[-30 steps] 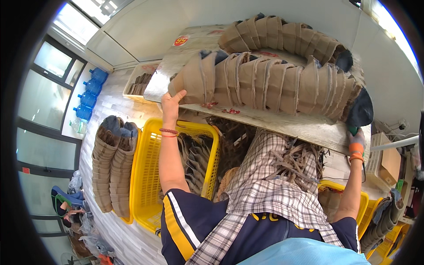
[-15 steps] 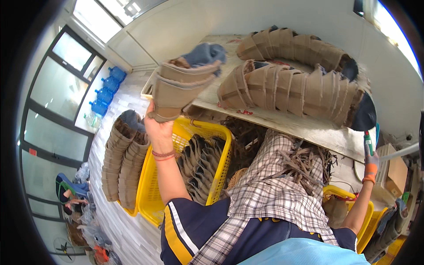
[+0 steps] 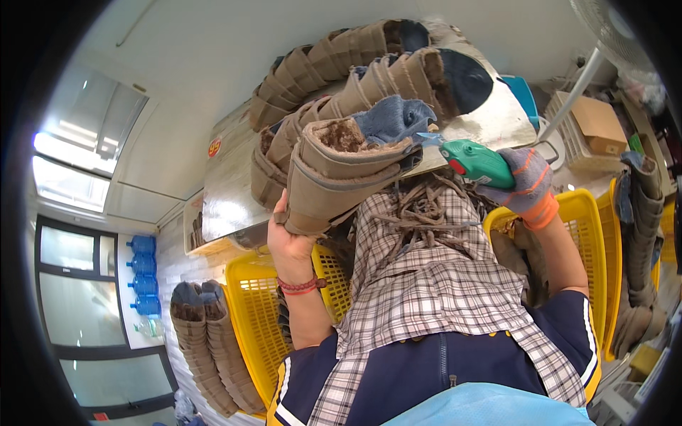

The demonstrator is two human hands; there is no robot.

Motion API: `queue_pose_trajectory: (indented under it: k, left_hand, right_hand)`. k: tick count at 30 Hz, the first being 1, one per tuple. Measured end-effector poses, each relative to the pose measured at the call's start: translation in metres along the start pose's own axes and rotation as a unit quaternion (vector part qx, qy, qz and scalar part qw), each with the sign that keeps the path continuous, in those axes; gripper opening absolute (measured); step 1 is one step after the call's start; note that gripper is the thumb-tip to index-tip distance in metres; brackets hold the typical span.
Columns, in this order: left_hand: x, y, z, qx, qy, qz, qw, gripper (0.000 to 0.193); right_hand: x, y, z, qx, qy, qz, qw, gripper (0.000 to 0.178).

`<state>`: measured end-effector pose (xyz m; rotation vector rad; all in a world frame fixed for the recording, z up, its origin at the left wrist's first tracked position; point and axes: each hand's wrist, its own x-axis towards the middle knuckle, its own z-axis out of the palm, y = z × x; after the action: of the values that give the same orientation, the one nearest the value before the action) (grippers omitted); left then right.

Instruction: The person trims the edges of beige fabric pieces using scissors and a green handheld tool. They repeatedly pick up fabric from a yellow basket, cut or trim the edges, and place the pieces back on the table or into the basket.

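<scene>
My bare left hand (image 3: 290, 245) grips a short stack of nested brown shoe uppers (image 3: 330, 188) from below, lifted in front of the table. Brown fleece lining shows inside, and a blue-grey fleece flap (image 3: 398, 119) sticks out toward the right. In a grey and orange glove, my right hand (image 3: 527, 181) is closed around green powered scissors (image 3: 479, 163) with a red button. Their blades (image 3: 428, 139) are at the right end of the flap; whether they touch it I cannot tell. Brown trimmed strips (image 3: 419, 220) lie on the checked apron (image 3: 398, 273) over my lap.
Long rows of nested uppers (image 3: 380, 89) lie on the table (image 3: 227, 181). Yellow baskets stand at my left (image 3: 252, 291) and right (image 3: 593, 234). More stacked uppers (image 3: 202, 348) stand far left. A fan (image 3: 604, 28) and cardboard box (image 3: 600, 121) are at the right.
My left hand has brought the uppers rightward, in front of me. My right hand has raised the scissors from the table's right end to the flap. The view has turned rightward.
</scene>
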<state>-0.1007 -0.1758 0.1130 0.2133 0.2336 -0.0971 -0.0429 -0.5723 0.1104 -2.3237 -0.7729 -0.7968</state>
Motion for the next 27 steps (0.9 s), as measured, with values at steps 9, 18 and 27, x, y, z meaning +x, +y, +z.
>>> queue_pose_trajectory:
  k: [9,18,27]
  left_hand:
    - [0.009,-0.010,-0.004,0.016,0.021,-0.008,1.000,0.037]
    - [0.016,-0.013,-0.009,0.026,0.046,-0.027,0.998,0.035]
    - [0.019,-0.017,-0.006,0.022,0.055,-0.028,0.998,0.034]
  right_hand:
    - [-0.014,0.010,-0.004,0.004,-0.050,0.030,0.998,0.049]
    - [-0.006,0.003,-0.004,-0.010,-0.092,0.022,0.996,0.046]
    - [-0.001,-0.003,-0.003,0.061,-0.077,0.009,0.995,0.047]
